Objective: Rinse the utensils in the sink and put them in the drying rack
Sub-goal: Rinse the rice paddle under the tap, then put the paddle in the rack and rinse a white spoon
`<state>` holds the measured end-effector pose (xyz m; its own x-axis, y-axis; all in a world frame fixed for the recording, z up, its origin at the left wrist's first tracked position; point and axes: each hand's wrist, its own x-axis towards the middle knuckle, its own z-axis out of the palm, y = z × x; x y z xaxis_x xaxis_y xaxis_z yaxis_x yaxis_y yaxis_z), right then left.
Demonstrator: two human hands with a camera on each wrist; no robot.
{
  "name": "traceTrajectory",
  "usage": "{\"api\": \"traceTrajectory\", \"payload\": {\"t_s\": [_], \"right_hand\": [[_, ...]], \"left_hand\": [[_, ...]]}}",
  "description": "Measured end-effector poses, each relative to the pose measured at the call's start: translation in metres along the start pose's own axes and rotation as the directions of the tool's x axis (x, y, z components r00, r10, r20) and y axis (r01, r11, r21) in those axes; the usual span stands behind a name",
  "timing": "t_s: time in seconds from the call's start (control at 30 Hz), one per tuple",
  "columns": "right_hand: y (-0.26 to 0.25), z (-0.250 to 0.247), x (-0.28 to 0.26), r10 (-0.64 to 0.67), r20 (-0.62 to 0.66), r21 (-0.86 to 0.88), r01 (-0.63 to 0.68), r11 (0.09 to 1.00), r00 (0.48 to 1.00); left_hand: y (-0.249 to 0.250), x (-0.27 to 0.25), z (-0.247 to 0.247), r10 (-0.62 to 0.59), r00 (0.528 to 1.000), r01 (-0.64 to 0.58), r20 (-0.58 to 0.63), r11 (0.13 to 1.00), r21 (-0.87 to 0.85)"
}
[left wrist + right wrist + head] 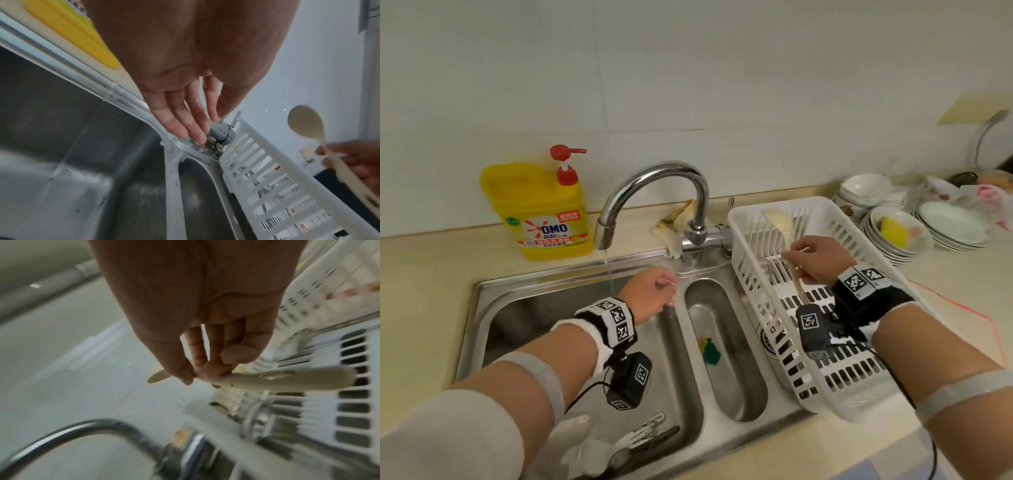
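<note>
My right hand (796, 253) pinches the handle of a cream plastic spoon (779, 219) and holds it over the white drying rack (859, 373), bowl end up. The right wrist view shows thumb and fingers (213, 369) pinching the spoon's (287, 378) handle. My left hand (666, 287) hovers over the back of the steel sink (482, 308), beside the running water, holding nothing. In the left wrist view its fingers (185, 120) hang straight above the sink's divider. Several white and metal utensils (626, 442) lie at the front of the large basin.
The faucet (654, 181) runs a thin stream (607, 270) into the large basin. A green and yellow sponge (709, 349) lies in the narrow middle basin. A yellow soap bottle (541, 209) stands back left. Stacked bowls and plates (893, 233) sit right of the rack.
</note>
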<state>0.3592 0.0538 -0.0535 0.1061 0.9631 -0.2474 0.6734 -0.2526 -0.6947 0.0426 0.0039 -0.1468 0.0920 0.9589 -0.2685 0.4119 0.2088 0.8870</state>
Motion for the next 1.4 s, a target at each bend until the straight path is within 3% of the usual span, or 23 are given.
{"api": "traceTrajectory", "payload": {"t_s": [0.27, 0.47, 0.7, 1.07, 1.17, 1.27, 1.4], "right_hand": [[0.077, 0.010, 0.047, 0.227, 0.003, -0.091, -0.226, 0.970, 0.974], [0.098, 0.011, 0.077, 0.249, -0.033, -0.220, -0.250, 0.943, 0.968], [0.110, 0.010, 0.098, 0.213, -0.171, -0.424, -0.267, 0.865, 0.962], [0.126, 0.007, 0.106, 0.261, -0.214, -0.394, -0.328, 0.858, 0.941], [0.116, 0.002, 0.099, 0.207, -0.234, -0.271, -0.268, 0.924, 0.950], [0.081, -0.003, 0.085, 0.060, -0.219, -0.127, -0.090, 0.988, 0.974], [0.000, 0.006, 0.048, -0.228, 0.013, 0.027, 0.228, 0.973, 0.974]], "left_hand": [[0.013, 0.035, 0.016, 0.052, 0.998, -0.056, 0.033, 0.992, 0.114], [0.005, 0.053, 0.012, 0.035, 0.999, -0.037, 0.017, 0.993, 0.114], [-0.010, 0.066, 0.011, 0.021, 1.000, -0.022, 0.011, 0.991, 0.129], [-0.015, 0.066, 0.014, -0.022, 1.000, 0.020, 0.020, 0.993, 0.117], [-0.016, 0.062, 0.012, -0.023, 0.999, 0.020, 0.023, 0.995, 0.099], [-0.019, 0.055, 0.007, -0.035, 0.999, 0.034, 0.019, 0.996, 0.087], [-0.027, 0.037, -0.005, -0.058, 0.998, 0.057, 0.011, 0.995, 0.076]]}}
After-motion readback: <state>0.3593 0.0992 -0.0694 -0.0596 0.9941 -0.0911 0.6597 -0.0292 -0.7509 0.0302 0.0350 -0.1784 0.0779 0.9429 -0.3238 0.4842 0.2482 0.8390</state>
